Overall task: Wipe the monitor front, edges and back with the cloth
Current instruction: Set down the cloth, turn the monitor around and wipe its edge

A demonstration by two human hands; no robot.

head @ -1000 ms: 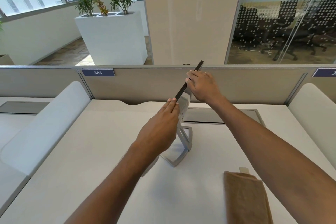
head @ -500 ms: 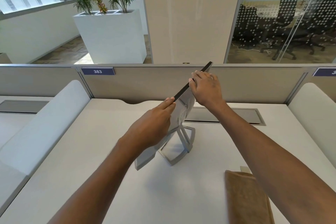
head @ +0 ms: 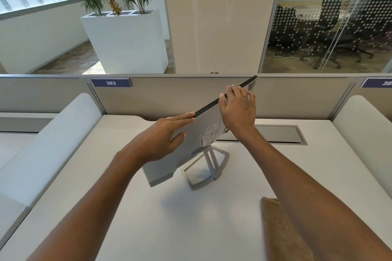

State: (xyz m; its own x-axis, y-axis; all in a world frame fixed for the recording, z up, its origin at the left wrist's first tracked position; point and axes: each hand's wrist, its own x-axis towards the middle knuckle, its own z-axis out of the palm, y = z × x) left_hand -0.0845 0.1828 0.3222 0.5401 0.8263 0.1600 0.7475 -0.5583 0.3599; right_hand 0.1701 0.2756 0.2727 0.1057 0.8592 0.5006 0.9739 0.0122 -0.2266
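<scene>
Grip: right hand [head: 238, 110] clamps the top edge of the monitor [head: 191, 148], fingers curled over it toward the far end. Left hand [head: 161, 140] pinches the near end of the same edge, fingers straight along the top, thumb on the silver back. Monitor sits on its stand [head: 212, 163] mid-desk [head: 148, 207], angled so the back panel faces the camera. Cloth [head: 275, 229], brown, lies flat on the desk at lower right, partly hidden by the right forearm, apart from both hands.
</scene>
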